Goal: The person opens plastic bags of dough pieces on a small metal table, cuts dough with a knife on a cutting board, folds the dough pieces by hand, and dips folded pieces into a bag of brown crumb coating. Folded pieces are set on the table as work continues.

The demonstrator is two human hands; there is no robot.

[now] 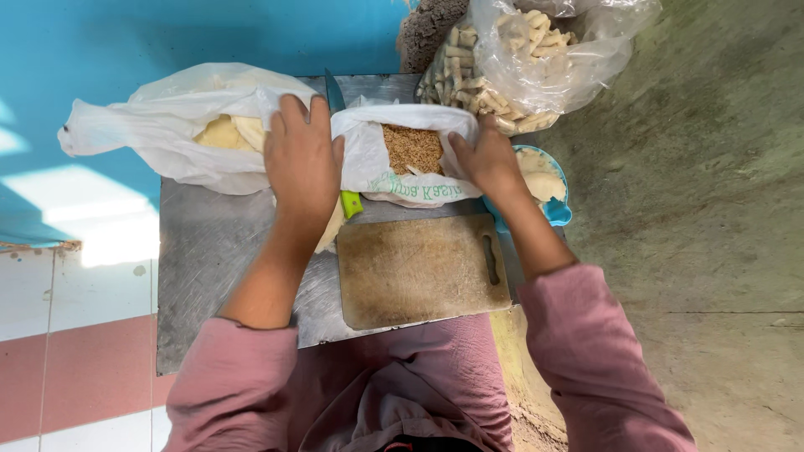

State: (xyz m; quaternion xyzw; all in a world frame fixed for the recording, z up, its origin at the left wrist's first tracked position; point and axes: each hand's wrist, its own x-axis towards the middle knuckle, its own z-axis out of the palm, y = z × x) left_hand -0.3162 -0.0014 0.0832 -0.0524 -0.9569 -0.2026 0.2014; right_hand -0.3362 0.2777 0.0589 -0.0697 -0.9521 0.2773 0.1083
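Left hand [303, 159] and right hand [486, 159] gripping white crumb bag [402, 155], cutting board [419, 269] below.

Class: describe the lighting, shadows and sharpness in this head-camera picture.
Head view: bright sun patches wash out the blue floor at left; the worn wooden cutting board lies in even shade; both hands, left hand and right hand, look sharp.

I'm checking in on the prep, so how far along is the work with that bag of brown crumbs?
Done: the white bag of brown crumbs sits open on the metal table, and rolled pieces fill the clear bag. In hand: the left hand and right hand hold its rim apart. Left: the cutting board lies bare and the green-handled knife untouched.
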